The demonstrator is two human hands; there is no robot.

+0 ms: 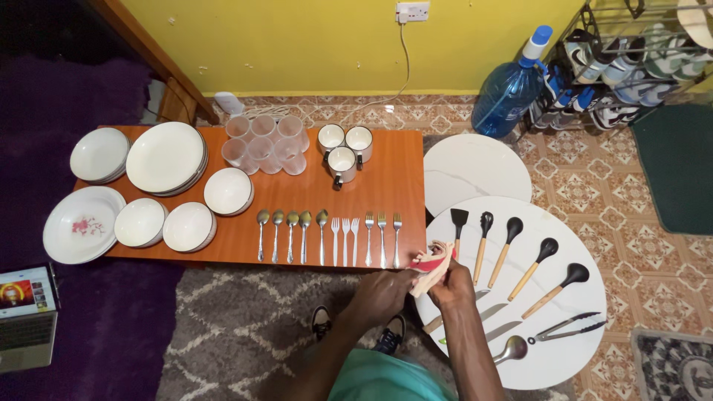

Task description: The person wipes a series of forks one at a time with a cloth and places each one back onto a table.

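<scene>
Red-and-cream cloth (pixel 433 263) gripped by both hands (pixel 416 286) beside 5 forks (pixel 368 239).

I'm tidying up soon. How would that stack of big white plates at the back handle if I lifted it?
The plates look ceramic, so probably heavy and breakable. Several are stacked, so they may slide if tilted. The glossy rims look slippery; both hands seem wise.

Cutlery row (pixel 327 236) on table (pixel 386 178), utensils (pixel 520 260) right.
</scene>
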